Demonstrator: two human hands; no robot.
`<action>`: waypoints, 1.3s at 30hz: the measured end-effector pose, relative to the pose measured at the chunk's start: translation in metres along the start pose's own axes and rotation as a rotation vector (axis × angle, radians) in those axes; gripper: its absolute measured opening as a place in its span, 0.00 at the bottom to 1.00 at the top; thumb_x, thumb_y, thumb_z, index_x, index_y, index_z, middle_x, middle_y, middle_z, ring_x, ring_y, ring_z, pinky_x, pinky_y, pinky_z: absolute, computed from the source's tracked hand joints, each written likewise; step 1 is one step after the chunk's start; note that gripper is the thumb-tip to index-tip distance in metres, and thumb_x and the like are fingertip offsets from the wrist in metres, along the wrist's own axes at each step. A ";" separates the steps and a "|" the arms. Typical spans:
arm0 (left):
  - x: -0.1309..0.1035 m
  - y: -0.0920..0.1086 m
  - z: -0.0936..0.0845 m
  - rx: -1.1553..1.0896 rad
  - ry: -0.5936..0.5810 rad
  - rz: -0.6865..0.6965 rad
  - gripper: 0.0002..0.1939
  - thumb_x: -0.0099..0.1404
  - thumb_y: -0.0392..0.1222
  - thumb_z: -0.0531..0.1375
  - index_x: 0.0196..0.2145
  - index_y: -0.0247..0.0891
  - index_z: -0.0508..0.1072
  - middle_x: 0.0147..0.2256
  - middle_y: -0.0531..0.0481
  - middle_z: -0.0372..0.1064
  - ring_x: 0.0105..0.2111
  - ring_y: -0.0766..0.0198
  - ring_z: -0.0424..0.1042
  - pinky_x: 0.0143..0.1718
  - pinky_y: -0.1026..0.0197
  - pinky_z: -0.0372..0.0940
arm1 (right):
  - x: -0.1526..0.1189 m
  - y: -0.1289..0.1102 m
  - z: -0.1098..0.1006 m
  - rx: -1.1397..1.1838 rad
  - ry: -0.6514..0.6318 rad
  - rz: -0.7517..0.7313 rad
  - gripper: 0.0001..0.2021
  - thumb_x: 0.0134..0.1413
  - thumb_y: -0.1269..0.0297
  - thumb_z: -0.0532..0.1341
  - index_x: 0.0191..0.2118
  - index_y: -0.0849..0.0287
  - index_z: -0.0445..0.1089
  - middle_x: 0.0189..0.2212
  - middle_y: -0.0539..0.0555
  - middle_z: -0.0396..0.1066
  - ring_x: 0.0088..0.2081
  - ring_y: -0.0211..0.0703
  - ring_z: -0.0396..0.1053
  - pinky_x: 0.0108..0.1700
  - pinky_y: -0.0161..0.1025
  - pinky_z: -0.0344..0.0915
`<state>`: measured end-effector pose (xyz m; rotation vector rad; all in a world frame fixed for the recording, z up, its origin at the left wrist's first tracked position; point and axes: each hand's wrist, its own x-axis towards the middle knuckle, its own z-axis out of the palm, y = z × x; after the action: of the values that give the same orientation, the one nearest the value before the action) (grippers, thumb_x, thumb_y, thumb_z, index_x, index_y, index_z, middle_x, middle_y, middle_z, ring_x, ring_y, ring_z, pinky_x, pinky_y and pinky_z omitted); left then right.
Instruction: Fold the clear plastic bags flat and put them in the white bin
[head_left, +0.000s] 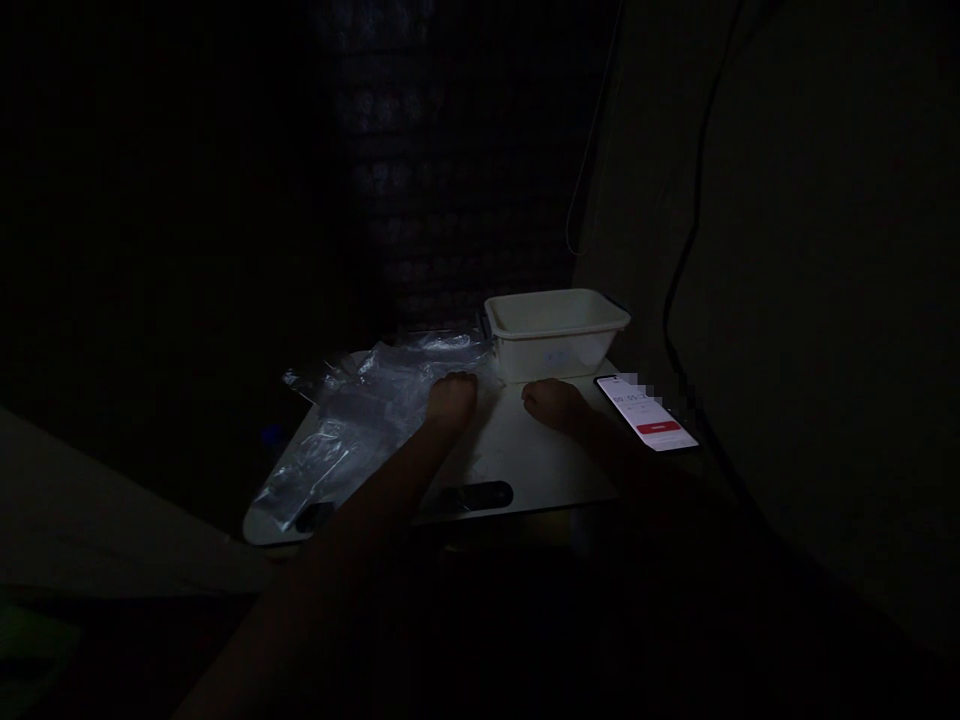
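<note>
In dim light, both of my hands rest on a small white table (547,465). My left hand (454,398) is curled into a fist beside a spread of clear plastic bags (360,410), at their right edge. My right hand (553,403) is also closed in a fist, just in front of a white plastic basin (551,350). Nothing shows in either fist. The inside of the basin is only partly visible and looks bare. The bags lie flat and crinkled over the table's left side, some overlapping.
A phone (649,415) with a lit screen and a red button lies at the table's right edge. Dark oval slots (484,495) sit along the front edge. A black cable (697,200) hangs down the right wall. Darkness hides most of the surroundings.
</note>
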<state>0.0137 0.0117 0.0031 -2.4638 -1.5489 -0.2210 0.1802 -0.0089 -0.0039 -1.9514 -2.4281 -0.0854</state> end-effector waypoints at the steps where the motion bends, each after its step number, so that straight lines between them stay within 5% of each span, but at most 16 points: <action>1: 0.000 0.000 -0.001 -0.017 -0.007 -0.017 0.14 0.57 0.30 0.45 0.36 0.28 0.67 0.35 0.36 0.67 0.37 0.52 0.68 0.33 0.58 0.61 | 0.000 -0.001 0.000 0.008 0.011 0.001 0.16 0.50 0.67 0.45 0.39 0.60 0.67 0.39 0.58 0.69 0.41 0.45 0.65 0.39 0.37 0.59; 6: -0.004 -0.002 -0.006 -0.118 0.031 -0.072 0.13 0.60 0.33 0.44 0.40 0.31 0.63 0.35 0.38 0.68 0.33 0.54 0.70 0.31 0.58 0.62 | 0.000 -0.008 -0.003 0.095 0.119 0.037 0.20 0.50 0.70 0.45 0.50 0.59 0.58 0.43 0.56 0.67 0.42 0.41 0.65 0.41 0.35 0.59; 12: -0.011 -0.009 -0.005 -0.311 0.178 0.141 0.13 0.58 0.33 0.47 0.41 0.35 0.62 0.37 0.44 0.68 0.36 0.60 0.69 0.35 0.61 0.62 | 0.001 -0.015 -0.010 0.181 0.275 0.029 0.26 0.50 0.65 0.48 0.57 0.60 0.45 0.42 0.55 0.68 0.39 0.42 0.66 0.37 0.35 0.60; 17: -0.011 -0.009 0.000 -0.344 0.285 0.244 0.16 0.55 0.29 0.48 0.41 0.33 0.64 0.40 0.43 0.66 0.39 0.62 0.67 0.40 0.62 0.62 | 0.002 -0.010 -0.011 0.197 0.356 0.007 0.23 0.51 0.67 0.48 0.54 0.57 0.52 0.42 0.54 0.67 0.40 0.42 0.65 0.38 0.35 0.59; 21: -0.008 -0.006 0.000 -0.300 0.269 0.302 0.13 0.56 0.29 0.48 0.37 0.33 0.68 0.37 0.44 0.67 0.36 0.62 0.68 0.38 0.61 0.63 | -0.002 -0.006 -0.012 0.195 0.371 -0.031 0.29 0.49 0.67 0.50 0.58 0.56 0.42 0.42 0.54 0.66 0.39 0.41 0.65 0.36 0.34 0.59; 24: -0.007 -0.002 0.000 -0.302 0.245 0.308 0.13 0.56 0.29 0.48 0.37 0.32 0.68 0.36 0.43 0.68 0.36 0.62 0.68 0.37 0.61 0.63 | -0.005 -0.002 -0.012 0.115 0.321 -0.070 0.19 0.52 0.68 0.47 0.51 0.56 0.58 0.39 0.54 0.66 0.38 0.41 0.64 0.35 0.34 0.58; 29: -0.007 0.007 0.000 -0.367 0.211 0.261 0.12 0.56 0.29 0.48 0.35 0.32 0.68 0.36 0.43 0.68 0.35 0.60 0.69 0.37 0.60 0.63 | -0.007 0.005 -0.012 0.035 0.272 -0.076 0.16 0.54 0.66 0.45 0.36 0.59 0.69 0.35 0.57 0.66 0.38 0.42 0.62 0.35 0.35 0.57; 35: 0.000 0.013 0.004 -0.842 0.231 0.010 0.08 0.57 0.33 0.48 0.34 0.36 0.63 0.24 0.51 0.67 0.24 0.66 0.70 0.27 0.65 0.63 | -0.010 0.015 -0.012 0.179 0.443 0.018 0.17 0.48 0.64 0.52 0.45 0.60 0.64 0.40 0.57 0.64 0.43 0.46 0.57 0.42 0.39 0.55; 39: 0.008 0.019 0.009 -1.057 0.299 -0.072 0.06 0.54 0.33 0.51 0.32 0.36 0.64 0.23 0.53 0.67 0.24 0.67 0.70 0.28 0.66 0.63 | -0.016 0.017 -0.010 0.191 0.424 0.060 0.17 0.47 0.66 0.52 0.45 0.61 0.64 0.40 0.58 0.65 0.44 0.48 0.57 0.43 0.41 0.54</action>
<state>0.0337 0.0129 -0.0055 -2.8054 -1.6049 -1.7074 0.2003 -0.0214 0.0053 -1.7150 -2.0269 -0.2299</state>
